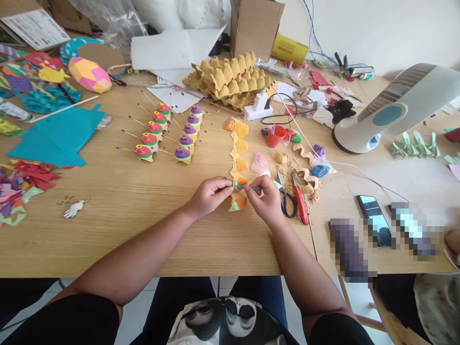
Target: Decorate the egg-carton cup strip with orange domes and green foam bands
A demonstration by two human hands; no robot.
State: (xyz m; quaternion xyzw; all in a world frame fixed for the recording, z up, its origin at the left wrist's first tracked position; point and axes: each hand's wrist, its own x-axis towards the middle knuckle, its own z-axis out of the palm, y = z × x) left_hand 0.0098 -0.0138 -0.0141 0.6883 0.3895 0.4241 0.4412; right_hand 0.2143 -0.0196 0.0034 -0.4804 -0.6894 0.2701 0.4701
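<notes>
A strip cut from an egg carton (234,158) lies lengthwise before me, its cups covered in orange with some light green on the near ones. My left hand (211,195) pinches the strip's left edge near its lower end. Between the thumb and fingers of my right hand (265,199) is a thin blue stick (247,187), its tip against the green patch on a near cup. Black-handled scissors (286,197) and a red utility knife (301,200) rest just right of that hand.
Two decorated caterpillar strips, one red (154,128) and one purple (189,136), stand at left with sticks poking out. Egg trays (230,76), a power strip (258,112), a red cup (276,137) and a white fan (391,105) sit further back. Phones (375,220) lie at right.
</notes>
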